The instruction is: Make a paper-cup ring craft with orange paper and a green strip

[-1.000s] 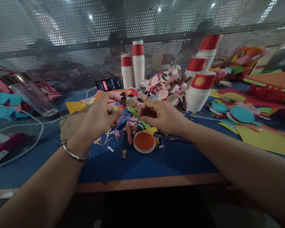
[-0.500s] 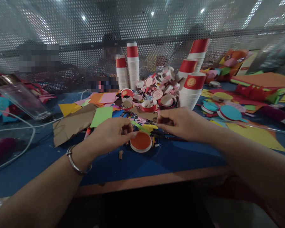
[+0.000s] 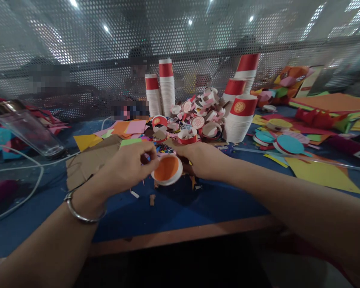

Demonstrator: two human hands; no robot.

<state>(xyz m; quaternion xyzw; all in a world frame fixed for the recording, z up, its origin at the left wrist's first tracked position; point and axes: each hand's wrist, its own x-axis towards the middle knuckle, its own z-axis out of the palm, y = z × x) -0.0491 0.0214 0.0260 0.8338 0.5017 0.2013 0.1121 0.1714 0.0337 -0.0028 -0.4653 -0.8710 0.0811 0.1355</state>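
A shallow white-rimmed cut-off cup base with an orange paper disc point(image 3: 166, 170) is held tilted just above the blue table, near its front edge. My left hand point(image 3: 133, 160) pinches its left rim between thumb and fingers. On the other side, my right hand point(image 3: 201, 160) is curled with its fingertips at the right rim; some of those fingers are hidden behind the palm. Paper scraps point(image 3: 165, 148) lie just behind the hands, and a small brown scrap point(image 3: 152, 200) lies in front.
Stacked paper cups point(image 3: 239, 122) stand at the back around a heap of cut cup rings point(image 3: 208, 106). Brown cardboard point(image 3: 84, 164) lies left, beside a clear bottle point(image 3: 30, 130). To the right are blue-topped discs point(image 3: 289, 144) and yellow paper point(image 3: 324, 174). A perforated screen point(image 3: 180, 44) rises behind.
The orange-topped cup base has come up off the table, tilted and shifted slightly left. My right hand has moved left to its rim; my left hand has also shifted slightly left.
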